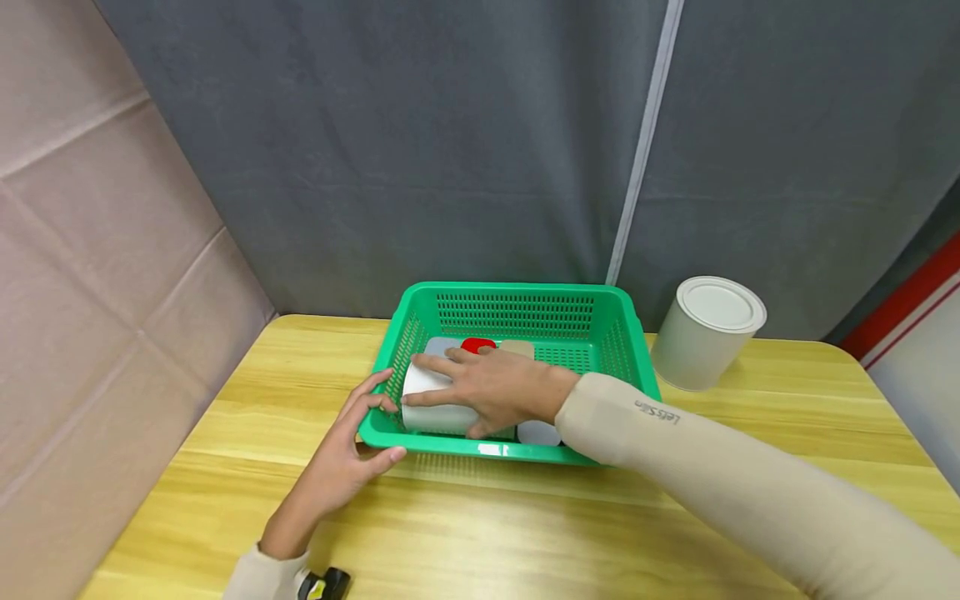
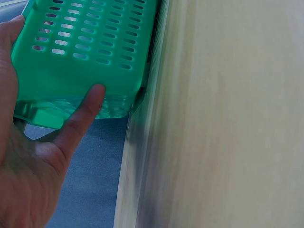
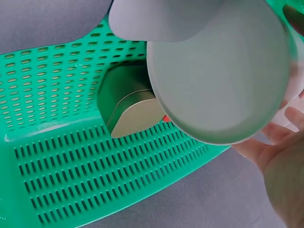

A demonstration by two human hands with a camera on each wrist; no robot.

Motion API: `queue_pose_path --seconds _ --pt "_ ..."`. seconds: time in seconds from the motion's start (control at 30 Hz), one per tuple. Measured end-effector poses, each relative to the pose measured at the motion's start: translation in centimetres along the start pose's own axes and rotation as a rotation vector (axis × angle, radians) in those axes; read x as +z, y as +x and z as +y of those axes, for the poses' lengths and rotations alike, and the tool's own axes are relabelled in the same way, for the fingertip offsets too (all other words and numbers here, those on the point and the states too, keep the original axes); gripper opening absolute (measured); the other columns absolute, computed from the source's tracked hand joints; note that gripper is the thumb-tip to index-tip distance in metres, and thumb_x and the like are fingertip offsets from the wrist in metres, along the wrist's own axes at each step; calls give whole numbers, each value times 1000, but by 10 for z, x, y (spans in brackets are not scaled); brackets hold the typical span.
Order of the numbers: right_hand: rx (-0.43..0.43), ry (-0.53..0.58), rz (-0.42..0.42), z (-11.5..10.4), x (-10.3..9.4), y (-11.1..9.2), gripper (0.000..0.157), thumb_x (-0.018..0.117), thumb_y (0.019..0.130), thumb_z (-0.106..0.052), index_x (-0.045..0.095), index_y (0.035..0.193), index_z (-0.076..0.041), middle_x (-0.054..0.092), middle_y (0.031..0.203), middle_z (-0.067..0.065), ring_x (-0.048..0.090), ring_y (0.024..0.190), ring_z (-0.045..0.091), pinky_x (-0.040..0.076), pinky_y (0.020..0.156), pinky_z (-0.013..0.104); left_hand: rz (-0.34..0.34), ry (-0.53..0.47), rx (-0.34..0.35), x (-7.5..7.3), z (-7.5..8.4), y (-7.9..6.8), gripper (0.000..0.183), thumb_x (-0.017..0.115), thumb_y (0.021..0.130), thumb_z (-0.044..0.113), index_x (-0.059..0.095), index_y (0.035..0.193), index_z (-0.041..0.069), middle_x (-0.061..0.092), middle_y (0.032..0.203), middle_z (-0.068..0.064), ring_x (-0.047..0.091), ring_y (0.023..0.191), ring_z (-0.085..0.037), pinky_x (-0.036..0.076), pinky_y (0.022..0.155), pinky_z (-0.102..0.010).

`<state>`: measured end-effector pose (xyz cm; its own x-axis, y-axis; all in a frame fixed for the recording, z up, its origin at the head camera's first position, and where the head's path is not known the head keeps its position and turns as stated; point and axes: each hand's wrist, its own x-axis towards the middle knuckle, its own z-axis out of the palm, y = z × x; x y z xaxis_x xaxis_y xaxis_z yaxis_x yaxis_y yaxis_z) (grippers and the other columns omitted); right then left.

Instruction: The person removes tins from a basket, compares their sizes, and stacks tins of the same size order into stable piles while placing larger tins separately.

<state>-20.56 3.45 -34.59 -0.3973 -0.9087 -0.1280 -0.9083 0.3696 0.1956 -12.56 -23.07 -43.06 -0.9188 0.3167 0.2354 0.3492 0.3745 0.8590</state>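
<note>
A green plastic basket [image 1: 525,290] stands on the wooden table. Inside, a white cylindrical can [image 1: 435,412] lies on its side, its round flat end [image 3: 218,76] facing the right wrist camera. My right hand [image 1: 498,387] grips this can from above, fingers spread over its far side and thumb on its near side. At the basket's front left corner my left hand [image 1: 345,458] holds the rim, its thumb [image 2: 90,102] against the outer wall. Beside the can are a red item [image 1: 477,344], a beige-ended container [image 3: 137,116] and a greyish round-ended item [image 1: 538,433], partly hidden.
Right of the basket stands a white lidded can [image 1: 708,333], upright on the table [image 1: 510,533]. A grey curtain [image 1: 412,150] hangs directly behind the table. To the left is a pale padded wall [image 1: 97,250].
</note>
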Motion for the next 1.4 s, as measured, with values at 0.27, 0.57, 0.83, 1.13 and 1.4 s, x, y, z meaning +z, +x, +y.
queue_pose_path --seconds 0.27,0.57,0.83,1.13,1.4 --pt "3 54 1 1 4 5 92 78 91 -51 23 164 -48 18 176 1 47 145 30 62 72 31 1 6 7 0 0 0 41 79 92 8 52 122 13 21 173 -2 40 143 -50 62 77 -30" --pt "24 100 17 3 6 10 98 82 87 -51 22 164 -48 19 176 2 51 141 31 62 78 34 8 49 17 0 1 1 41 80 91 8 53 122 13 23 172 -3 37 148 -50 59 85 -25" --pt "35 127 29 2 9 14 99 84 86 -49 23 164 -48 19 176 3 52 138 31 61 76 33 8 52 21 0 1 1 41 80 91 8 53 122 13 23 172 -4 34 149 -51 57 89 -22" --pt "42 115 23 1 10 18 99 83 86 -49 22 164 -47 17 176 3 54 134 31 60 83 34 4 31 17 -1 1 1 41 79 91 7 52 121 11 22 172 -4 36 148 -52 59 86 -25" --pt "50 140 27 0 12 18 98 84 86 -48 24 164 -47 17 176 3 54 131 30 59 77 33 14 89 21 -1 1 1 41 81 90 10 54 121 14 24 172 -3 32 151 -50 54 93 -20"
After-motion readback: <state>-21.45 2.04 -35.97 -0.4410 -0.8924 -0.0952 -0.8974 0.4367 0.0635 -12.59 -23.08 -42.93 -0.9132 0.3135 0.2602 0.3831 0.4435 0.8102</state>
